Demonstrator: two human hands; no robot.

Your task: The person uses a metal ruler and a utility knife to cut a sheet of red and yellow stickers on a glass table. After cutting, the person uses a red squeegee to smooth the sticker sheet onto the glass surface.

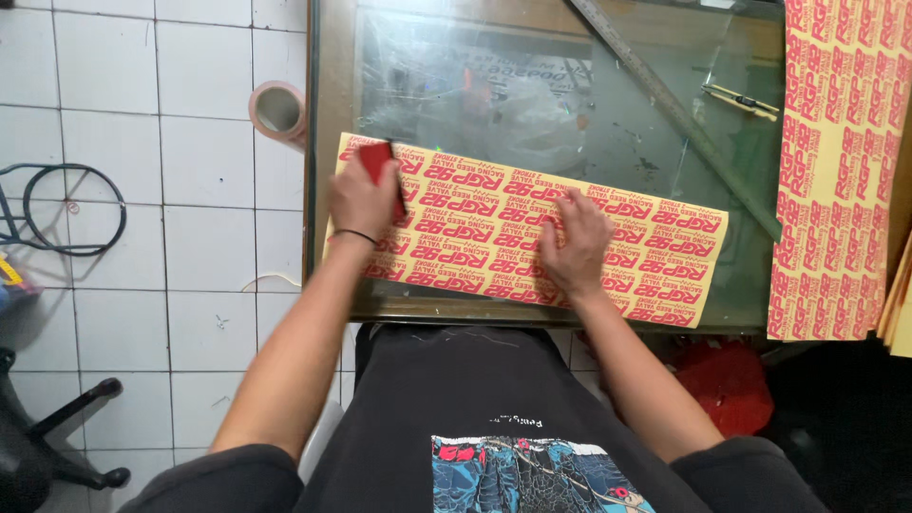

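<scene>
A long yellow sheet (pixel 494 204) printed with rows of red lettering lies flat across the near part of a glass-topped table (pixel 570 114). My left hand (pixel 364 198) presses a small red squeegee (pixel 378 160) onto the sheet's left end. My right hand (pixel 575 242) lies flat on the middle of the sheet, fingers spread, holding nothing. A thin black band circles my left wrist.
A roll of tape (pixel 278 110) sits at the table's left edge. A long metal ruler (pixel 679 114) runs diagonally across the glass, a yellow-handled knife (pixel 741 101) beside it. More printed sheets (pixel 836 171) hang at right. White tiled floor and a black wire stand (pixel 66 209) lie left.
</scene>
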